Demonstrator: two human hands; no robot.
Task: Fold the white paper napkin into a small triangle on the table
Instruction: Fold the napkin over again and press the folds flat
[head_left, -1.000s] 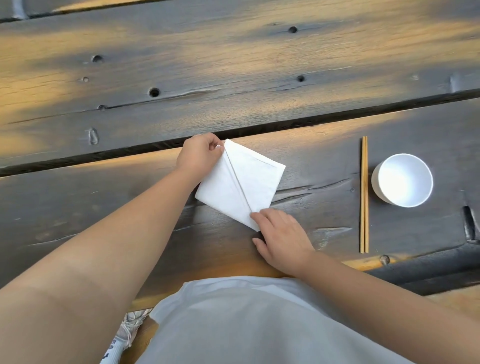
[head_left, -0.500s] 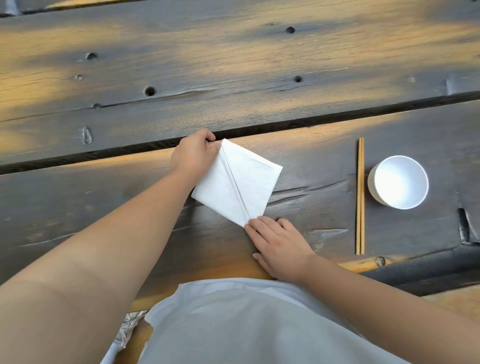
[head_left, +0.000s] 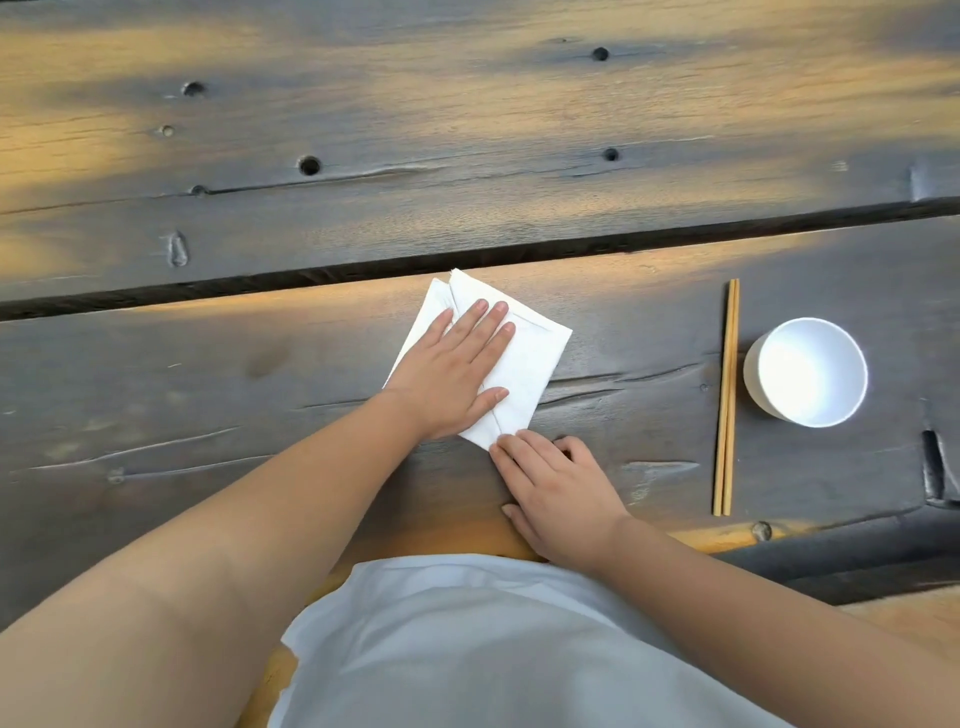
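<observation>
**Palm flat on folded napkin**

No brand, label or readable writing anywhere in view.

Lying on the near plank of the dark, weathered wooden plank table (head_left: 156, 364), just this side of the long gap between planks: the white paper napkin (head_left: 530, 358), folded into a kite-like shape with a diagonal crease running from its far tip to its near tip. Turned diamond-wise, far corner nearly touching the gap.

Laid palm-down across the napkin's left half: the left hand (head_left: 449, 369), fingers (head_left: 480, 317) straight and held close together, pointing away and slightly right, thumb stretched out toward the crease. Pressed flat, gripping nothing.

Set at the napkin's near tip: the right hand (head_left: 558, 493), fingertips (head_left: 501, 447) touching the paper's point, fingers loosely curled and side by side, palm over bare wood. Pressing down rather than pinching, as far as can be seen.

Well to the right, apart from the napkin: a pair of light wooden chopsticks (head_left: 727, 395) lying parallel, and just beyond them a round white bowl (head_left: 808, 371), upright. At the bottom edge, a pale garment (head_left: 467, 649).
</observation>
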